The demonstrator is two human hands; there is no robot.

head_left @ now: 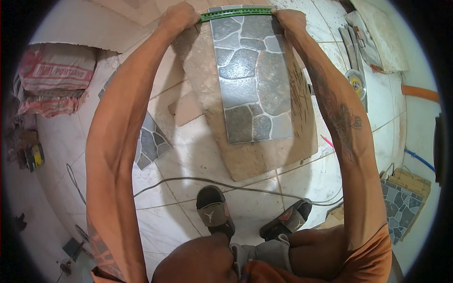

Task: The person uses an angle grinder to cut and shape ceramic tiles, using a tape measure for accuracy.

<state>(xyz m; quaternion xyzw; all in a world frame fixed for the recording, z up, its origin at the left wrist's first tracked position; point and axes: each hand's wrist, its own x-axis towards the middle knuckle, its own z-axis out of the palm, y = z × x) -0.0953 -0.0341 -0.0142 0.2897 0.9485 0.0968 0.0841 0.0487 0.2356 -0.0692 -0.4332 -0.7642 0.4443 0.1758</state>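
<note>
Both my arms reach to the far side of a grey stone-patterned floor tile [255, 85]. My left hand [180, 18] is closed on the left end of a green straightedge [238, 13] with dark marks along it. At its other end, my right hand [290, 21] pinches the strip near the tile's far right corner. The straightedge lies crosswise over the tile's far edge. Beneath the tile is a worn brown board [226, 162], scored with dark cuts along its right side. A reddish pencil [327, 140] rests on the floor by my right forearm.
A grey cable [212, 179] runs across the floor before my sandals [214, 212]. A cut tile piece [152, 144] lies left, near a brown scrap [188, 109]. A round disc [355, 85] sits right. Paper sacks [59, 70] stand left; another patterned tile [401, 207] is lower right.
</note>
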